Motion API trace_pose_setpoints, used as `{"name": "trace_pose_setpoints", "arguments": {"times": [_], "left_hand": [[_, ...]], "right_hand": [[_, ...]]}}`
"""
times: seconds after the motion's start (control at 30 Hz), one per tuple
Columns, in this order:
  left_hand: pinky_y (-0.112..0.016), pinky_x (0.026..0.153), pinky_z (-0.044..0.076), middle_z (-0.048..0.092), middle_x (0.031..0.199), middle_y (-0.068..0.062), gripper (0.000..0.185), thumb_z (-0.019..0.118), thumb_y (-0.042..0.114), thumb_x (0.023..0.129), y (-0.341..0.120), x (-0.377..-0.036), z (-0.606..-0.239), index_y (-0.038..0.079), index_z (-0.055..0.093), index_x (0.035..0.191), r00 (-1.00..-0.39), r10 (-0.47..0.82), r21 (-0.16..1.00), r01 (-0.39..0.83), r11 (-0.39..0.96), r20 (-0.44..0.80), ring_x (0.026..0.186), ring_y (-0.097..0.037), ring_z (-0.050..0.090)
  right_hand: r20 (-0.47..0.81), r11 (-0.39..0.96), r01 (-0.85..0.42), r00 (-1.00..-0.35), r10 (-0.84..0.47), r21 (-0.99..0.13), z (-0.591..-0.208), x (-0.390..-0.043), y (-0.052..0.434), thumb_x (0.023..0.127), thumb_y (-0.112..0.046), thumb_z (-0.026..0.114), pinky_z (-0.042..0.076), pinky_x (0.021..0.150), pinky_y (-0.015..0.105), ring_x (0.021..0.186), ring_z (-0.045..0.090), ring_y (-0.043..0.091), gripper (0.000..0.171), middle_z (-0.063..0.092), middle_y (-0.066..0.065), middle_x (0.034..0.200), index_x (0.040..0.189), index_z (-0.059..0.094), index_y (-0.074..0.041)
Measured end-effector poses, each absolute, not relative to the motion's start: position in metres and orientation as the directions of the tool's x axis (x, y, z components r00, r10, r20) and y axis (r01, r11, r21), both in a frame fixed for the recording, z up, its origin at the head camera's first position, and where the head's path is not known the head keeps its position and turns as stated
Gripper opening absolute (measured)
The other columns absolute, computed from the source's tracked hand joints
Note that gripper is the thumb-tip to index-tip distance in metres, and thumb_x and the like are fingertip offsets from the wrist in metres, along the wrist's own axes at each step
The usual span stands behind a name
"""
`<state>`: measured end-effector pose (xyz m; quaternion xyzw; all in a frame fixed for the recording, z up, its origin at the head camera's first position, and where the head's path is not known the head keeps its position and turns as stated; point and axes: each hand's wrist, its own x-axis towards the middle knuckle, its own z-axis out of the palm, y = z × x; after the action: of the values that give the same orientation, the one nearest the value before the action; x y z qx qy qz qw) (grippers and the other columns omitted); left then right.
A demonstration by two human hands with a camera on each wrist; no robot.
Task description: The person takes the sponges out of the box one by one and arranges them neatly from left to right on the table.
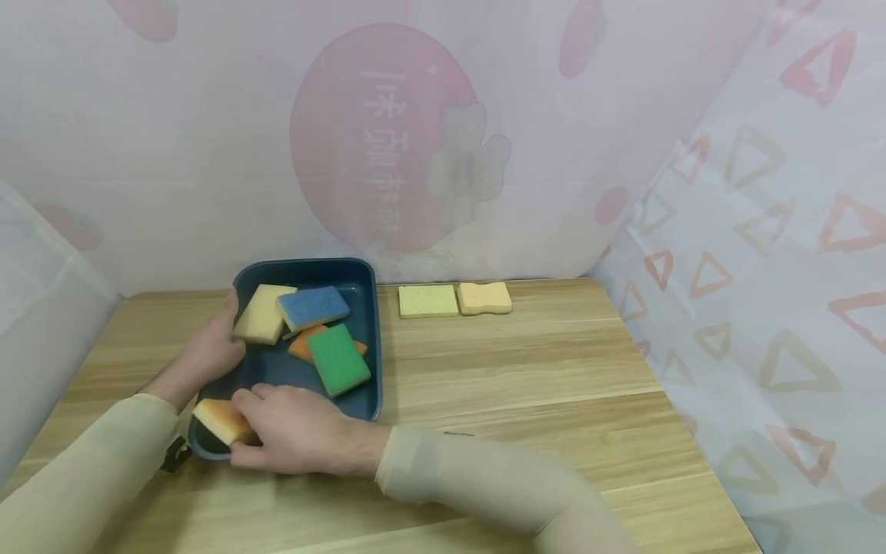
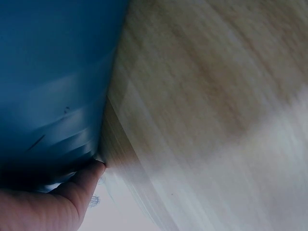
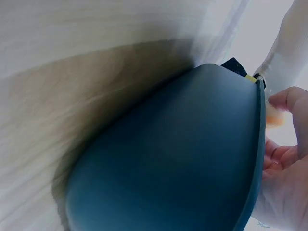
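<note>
Left hand: against the dark blue tray's left rim; cannot tell whether it grips
Right hand: pinches an orange-and-cream sponge at the tray's near left corner
Tray: cream sponge, blue sponge, green sponge overlapping orange sponge
Wooden table: two pale yellow sponges

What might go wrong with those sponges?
The held sponge in the right hand is near the edge of the bin, so it might drop outside if it slips. The green sponge lies partly on an orange sponge, so a bump might slide it off.
</note>
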<state>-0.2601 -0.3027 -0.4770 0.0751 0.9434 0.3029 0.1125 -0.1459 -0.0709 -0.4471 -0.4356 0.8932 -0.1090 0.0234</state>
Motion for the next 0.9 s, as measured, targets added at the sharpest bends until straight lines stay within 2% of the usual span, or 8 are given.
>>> {"name": "trace_pose_setpoints", "arguments": {"times": [0.13,0.23,0.4,0.63,0.77,0.9], "left_hand": [[-0.052,0.083,0.053,0.019,0.172,-0.061,0.105,0.049,-0.006,0.098,-0.301,-0.259,-0.477,-0.015,-0.02,0.176,-0.967,0.207,0.585,0.083,0.807,-0.147,0.11,-0.056,0.061],[-0.045,0.078,0.052,0.023,0.169,-0.063,0.106,0.05,-0.008,0.096,-0.301,-0.259,-0.476,-0.016,-0.018,0.176,-0.97,0.204,0.583,0.089,0.807,-0.135,0.102,-0.051,0.063],[-0.052,0.087,0.054,0.018,0.172,-0.061,0.106,0.051,-0.007,0.097,-0.301,-0.259,-0.475,-0.016,-0.019,0.176,-0.968,0.208,0.581,0.087,0.809,-0.144,0.117,-0.059,0.059],[-0.063,0.095,0.05,0.012,0.174,-0.06,0.108,0.05,-0.008,0.095,-0.302,-0.26,-0.473,-0.015,-0.022,0.176,-0.965,0.217,0.589,0.089,0.803,-0.149,0.129,-0.063,0.052],[-0.069,0.104,0.046,0.009,0.175,-0.059,0.107,0.05,-0.008,0.096,-0.302,-0.261,-0.475,-0.016,-0.022,0.175,-0.963,0.222,0.595,0.091,0.799,-0.151,0.138,-0.066,0.047],[-0.063,0.096,0.051,0.01,0.175,-0.06,0.107,0.051,-0.008,0.097,-0.303,-0.261,-0.475,-0.016,-0.022,0.175,-0.963,0.222,0.586,0.093,0.805,-0.153,0.132,-0.065,0.051]], "right_hand": [[0.041,0.601,-0.748,-0.635,-0.771,-0.28,-0.445,-0.151,-0.062,0.109,-0.045,0.075,0.044,0.068,0.007,0.082,0.055,-0.007,0.027,0.055,-0.02,0.099,0.125,0.063,-0.027],[0.026,0.609,-0.721,-0.652,-0.758,-0.329,-0.444,-0.155,-0.057,0.109,-0.039,0.078,0.046,0.068,0.007,0.083,0.056,-0.006,0.024,0.057,-0.02,0.1,0.125,0.065,-0.027],[0.025,0.613,-0.699,-0.667,-0.745,-0.368,-0.443,-0.161,-0.05,0.108,-0.031,0.079,0.047,0.071,0.007,0.086,0.056,-0.005,0.025,0.059,-0.019,0.102,0.13,0.067,-0.024],[0.047,0.589,-0.693,-0.663,-0.747,-0.415,-0.441,-0.168,-0.039,0.11,-0.026,0.079,0.047,0.073,0.005,0.088,0.058,-0.005,0.027,0.066,-0.018,0.107,0.134,0.07,-0.02],[0.033,0.581,-0.669,-0.668,-0.743,-0.463,-0.439,-0.171,-0.033,0.111,-0.025,0.08,0.047,0.073,0.006,0.088,0.059,-0.004,0.027,0.069,-0.016,0.108,0.136,0.071,-0.019],[0.035,0.575,-0.651,-0.676,-0.736,-0.495,-0.438,-0.175,-0.027,0.111,-0.025,0.082,0.047,0.074,0.006,0.087,0.059,-0.004,0.026,0.072,-0.013,0.108,0.134,0.072,-0.018]]}}
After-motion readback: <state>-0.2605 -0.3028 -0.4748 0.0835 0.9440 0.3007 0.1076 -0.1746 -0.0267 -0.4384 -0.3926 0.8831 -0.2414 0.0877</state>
